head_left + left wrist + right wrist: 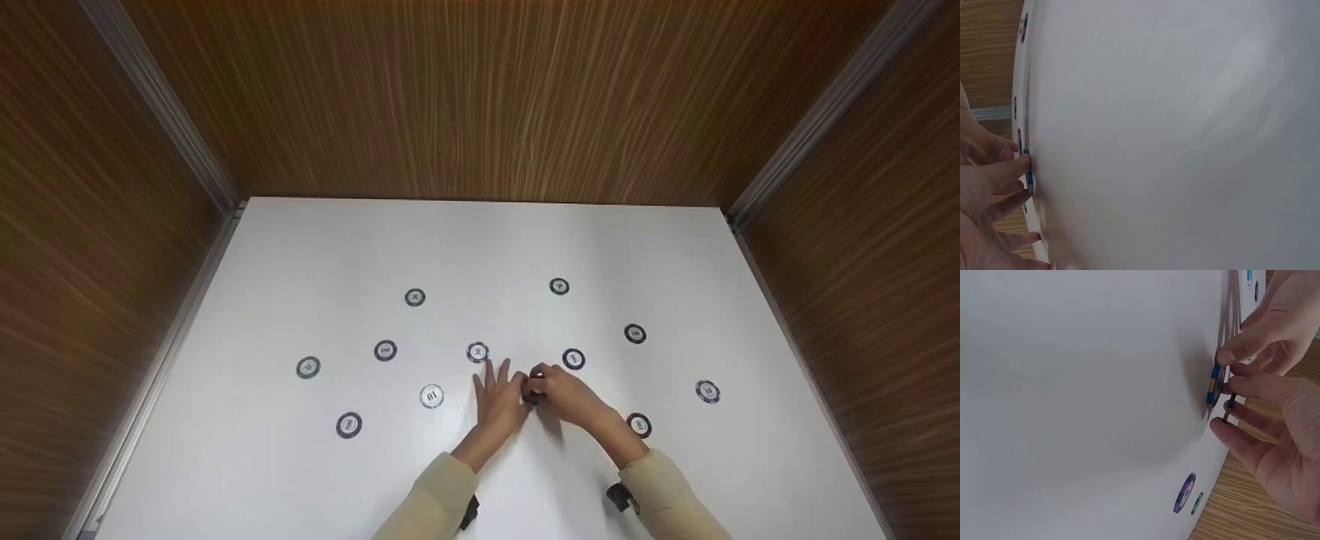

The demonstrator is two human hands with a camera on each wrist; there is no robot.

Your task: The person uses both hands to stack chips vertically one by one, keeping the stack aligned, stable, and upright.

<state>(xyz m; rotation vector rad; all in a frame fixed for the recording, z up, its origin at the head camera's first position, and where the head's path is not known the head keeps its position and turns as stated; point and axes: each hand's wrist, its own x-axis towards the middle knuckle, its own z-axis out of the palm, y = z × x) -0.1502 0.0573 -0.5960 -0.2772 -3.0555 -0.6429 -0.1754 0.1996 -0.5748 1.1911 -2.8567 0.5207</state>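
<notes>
My left hand (501,401) rests on the white table, several fingers spread straight. Its thumb side curls in to pinch a blue-edged poker chip (1029,174) by its edges. Right beside it, my right hand (566,391) has curled fingers and pinches a thin dark poker chip (1230,401) just above the surface. In the head view both hands meet at a dark chip (531,397), mostly covered by fingers. The right wrist view shows a blue and cream chip (1215,385) under the left thumb, close to the chip in the right hand.
Several poker chips lie scattered flat around the hands, such as a pale one (432,396) to the left and dark ones (574,358) (639,425) to the right. Wood-grain panels (480,97) enclose the table (247,465) at the back and sides.
</notes>
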